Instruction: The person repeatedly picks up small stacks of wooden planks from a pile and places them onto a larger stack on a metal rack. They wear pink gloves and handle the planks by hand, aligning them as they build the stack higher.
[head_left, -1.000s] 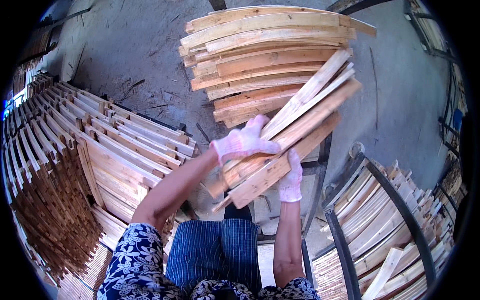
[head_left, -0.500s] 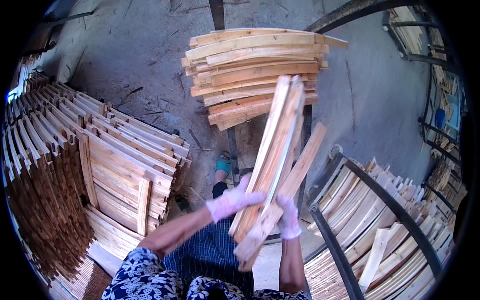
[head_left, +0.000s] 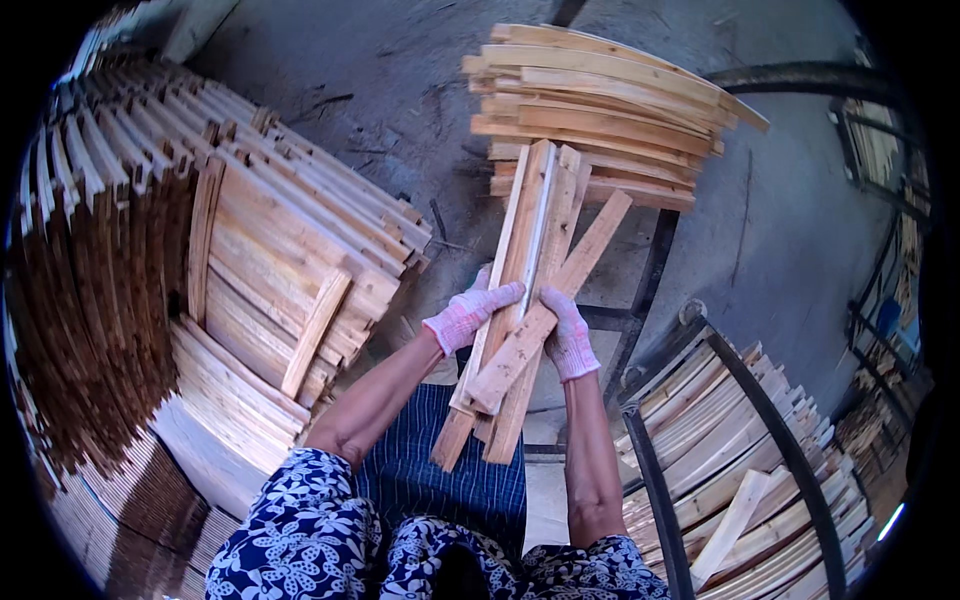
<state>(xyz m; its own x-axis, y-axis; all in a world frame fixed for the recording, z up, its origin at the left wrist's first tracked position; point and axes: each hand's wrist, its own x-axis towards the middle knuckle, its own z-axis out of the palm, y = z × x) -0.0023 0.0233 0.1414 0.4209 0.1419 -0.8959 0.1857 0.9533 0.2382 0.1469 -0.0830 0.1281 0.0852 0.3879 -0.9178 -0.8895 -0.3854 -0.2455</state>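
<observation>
In front of me I hold a small bundle of wooden slats [head_left: 515,262], tilted away from me. My left hand [head_left: 474,312], in a pink-white work glove, is closed round the bundle's left side. My right hand [head_left: 570,337], gloved alike, grips the right side. One slat [head_left: 592,246] lies slantwise across the top of the others, under my right thumb. The bundle's far ends overlap, in view, a stack of wooden slats [head_left: 610,115] on a dark metal frame [head_left: 655,262]; I cannot tell whether they touch.
Tall rows of stacked slats [head_left: 290,235] stand close on my left. To my right, a dark metal rack [head_left: 775,420] holds more boards [head_left: 700,455], with a short loose board [head_left: 735,520] on top. Wood scraps litter the grey floor [head_left: 390,60]. Farther racks line the right edge.
Both hands and the slat bundle have moved up in the picture. The slats are now drawn closer together at the far end. My view has swung left, so the far stack appears farther right.
</observation>
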